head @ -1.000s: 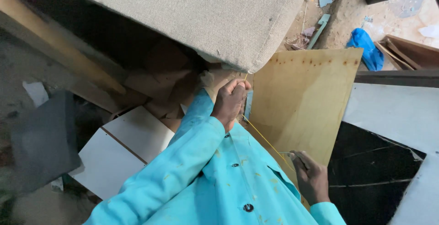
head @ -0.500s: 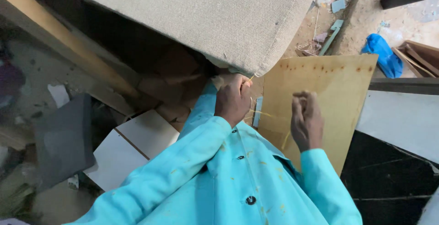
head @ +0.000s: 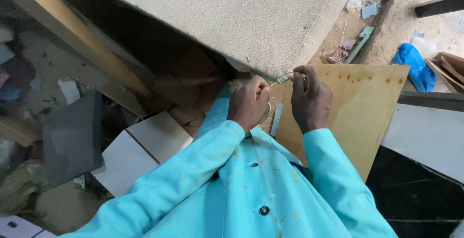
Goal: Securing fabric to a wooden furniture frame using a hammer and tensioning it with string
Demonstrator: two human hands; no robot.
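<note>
My left hand (head: 250,102) is closed on a thin yellowish strand just under the corner of a large beige fabric-covered panel (head: 232,15). My right hand (head: 309,97) pinches a small shiny curved piece (head: 285,77) at the other end of that strand, close to the panel's lower edge. Both hands sit a few centimetres apart, above a tan plywood sheet (head: 357,112). My turquoise sleeves and buttoned coat (head: 251,189) fill the lower middle.
A wooden beam (head: 72,35) runs along the upper left. White boards (head: 140,151) and a dark grey panel (head: 72,141) lie at the left. A blue bag (head: 414,66) and scraps lie on the sandy floor at the upper right, black and white panels (head: 425,170) at the right.
My right hand has risen from low beside the plywood to the panel's corner, next to my left hand, and now pinches the small shiny piece. My left hand stayed at the corner.
</note>
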